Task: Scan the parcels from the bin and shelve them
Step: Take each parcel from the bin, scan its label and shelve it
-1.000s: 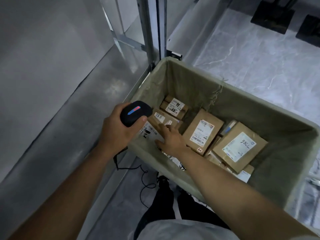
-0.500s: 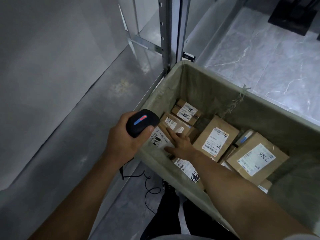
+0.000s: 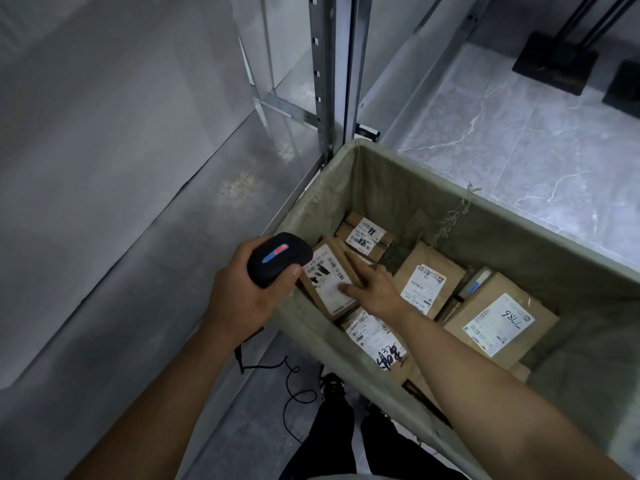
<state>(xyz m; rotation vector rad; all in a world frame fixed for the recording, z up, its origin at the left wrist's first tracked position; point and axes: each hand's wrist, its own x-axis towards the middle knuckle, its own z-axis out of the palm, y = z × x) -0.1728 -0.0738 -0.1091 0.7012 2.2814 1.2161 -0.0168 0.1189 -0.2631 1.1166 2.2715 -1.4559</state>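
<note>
One olive fabric-lined bin (image 3: 433,216) beside the grey metal shelf (image 3: 145,220) holds at least six brown cardboard parcels. The right hand (image 3: 375,289) reaches in, thumb and fingers clamped on the tilted labelled parcel (image 3: 329,282) at the near-left corner, which is raised higher than before. The left hand (image 3: 239,292) grips one black handheld scanner (image 3: 277,258) just beside it.

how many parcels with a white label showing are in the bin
5: one under the right hand at the bin's near-left wall, one in the far corner, one mid-bin, one at right, one nearest. More seem buried underneath.
</note>
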